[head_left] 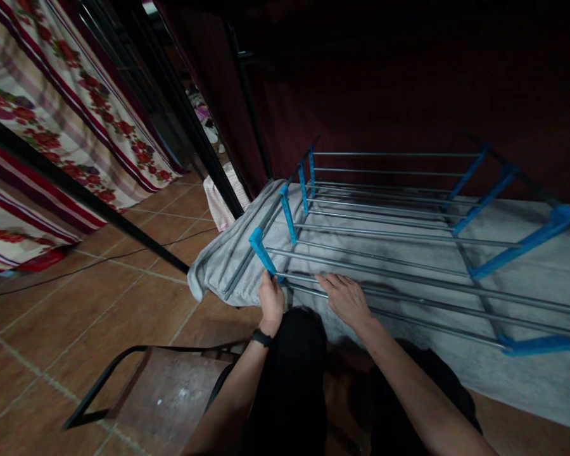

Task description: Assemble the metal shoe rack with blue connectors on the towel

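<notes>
A rack of thin grey metal rods and blue plastic brackets (263, 250) lies across a grey blanket (384, 256) in front of me. My left hand (271, 305), with a dark band at the wrist, grips the rack's near left corner, just below a blue bracket. Part of its grip is hidden behind the hand. My right hand (346, 299) is closed over a near metal rod (301, 277), a short way right of the left hand. Larger blue brackets (508, 253) join the rods at the right end.
A stool or chair with a brown seat (171, 392) and black frame stands at lower left on the tiled floor (38, 335). Black metal poles (204, 149) rise beyond the blanket. A floral curtain (47, 133) hangs at left, and a cable (99, 261) crosses the floor.
</notes>
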A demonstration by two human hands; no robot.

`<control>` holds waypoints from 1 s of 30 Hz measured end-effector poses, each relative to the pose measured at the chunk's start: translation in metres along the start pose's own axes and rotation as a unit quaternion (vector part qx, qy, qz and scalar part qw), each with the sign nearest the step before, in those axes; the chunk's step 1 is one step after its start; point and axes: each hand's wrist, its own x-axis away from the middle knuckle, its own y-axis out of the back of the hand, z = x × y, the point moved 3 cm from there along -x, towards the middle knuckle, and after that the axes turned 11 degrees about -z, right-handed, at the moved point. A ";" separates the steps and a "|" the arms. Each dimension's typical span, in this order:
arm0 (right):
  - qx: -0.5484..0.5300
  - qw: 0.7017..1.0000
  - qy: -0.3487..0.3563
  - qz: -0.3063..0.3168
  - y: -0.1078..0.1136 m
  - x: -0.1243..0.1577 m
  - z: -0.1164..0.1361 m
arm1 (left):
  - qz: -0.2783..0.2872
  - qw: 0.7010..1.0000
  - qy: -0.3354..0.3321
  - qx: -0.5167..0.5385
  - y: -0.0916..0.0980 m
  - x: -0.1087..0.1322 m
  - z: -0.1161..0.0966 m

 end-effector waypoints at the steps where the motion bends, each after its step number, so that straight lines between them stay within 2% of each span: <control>1: -0.001 1.000 0.003 -0.001 0.000 0.000 0.000 | 0.002 1.000 0.000 0.000 0.000 -0.001 0.001; 14: 0.001 1.000 0.017 -0.012 -0.002 0.000 -0.005 | 0.001 1.000 -0.021 -0.023 -0.001 -0.001 0.003; 26: -0.011 1.000 0.006 -0.001 0.003 0.001 -0.002 | 0.029 0.999 -0.016 -0.030 0.003 -0.002 -0.004; 30: -0.007 1.000 0.009 0.000 0.003 0.001 -0.003 | 0.036 0.999 -0.013 0.018 0.008 -0.002 -0.008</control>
